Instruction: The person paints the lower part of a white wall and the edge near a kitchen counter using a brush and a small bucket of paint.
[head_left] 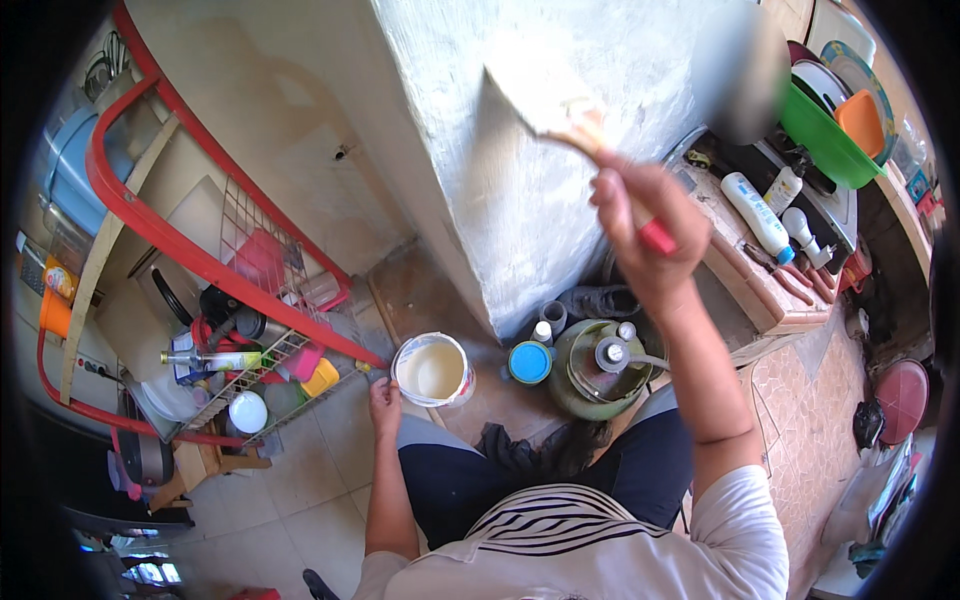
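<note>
My right hand point(655, 225) is raised and wrapped round the wooden, red-ended handle of a wide paintbrush point(580, 130). Its pale head lies up against the whitish, patchy face of a wall pillar point(450, 120); motion and glare blur where the bristles meet the surface. Low on the left, my left hand point(385, 405) has its fingers curled at the rim of a white bucket point(464, 392). Cream-coloured paint point(432, 370) shows inside it. The bucket stands on the floor at the foot of the pillar, before my left knee.
A red-framed rack point(220, 250) with kitchenware leans close on the left. Beside the bucket stand a blue-lidded tin point(530, 362) and a green gas cylinder point(590, 385). To the right, a tiled counter point(740, 270) carries bottles, pliers point(790, 283) and a green basin point(825, 140).
</note>
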